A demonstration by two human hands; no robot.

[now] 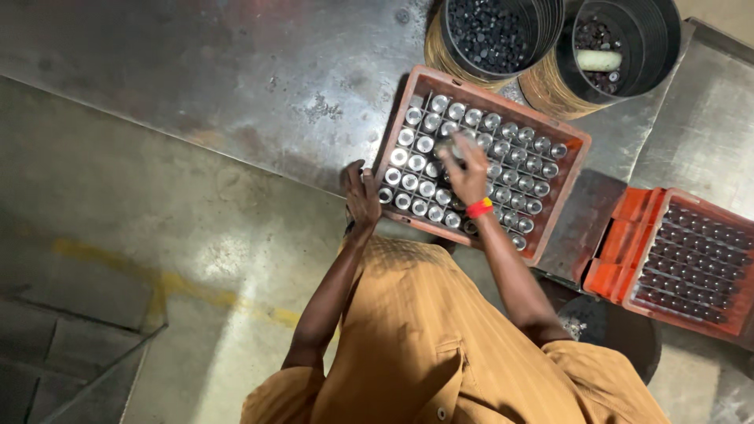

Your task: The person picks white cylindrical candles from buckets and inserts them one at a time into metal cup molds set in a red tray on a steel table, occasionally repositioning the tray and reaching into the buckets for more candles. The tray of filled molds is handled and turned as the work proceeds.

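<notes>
Crate of silver-capped bottles worked on at a metal desk point(236, 71).

The left hand point(362, 195) is laid flat and open against the near-left edge of the red crate point(577, 145). The right hand point(468, 174) is held over the bottles point(514, 153), fingers curled around something blurred; whether a bottle is gripped cannot be told. Several bottles are hidden beneath it. A second crate point(628, 243) at right is cut off by the frame.

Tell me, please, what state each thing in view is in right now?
Near crate: on the metal table, full of upright bottles.
Left hand: resting on that crate's left edge.
Right hand: over the bottles, fingers closed on something small, blurred.
Second crate: lower right, filled with dark-topped bottles.
Left bucket: holds dark caps.
Right bucket: nearly empty, a pale roll inside.
</notes>
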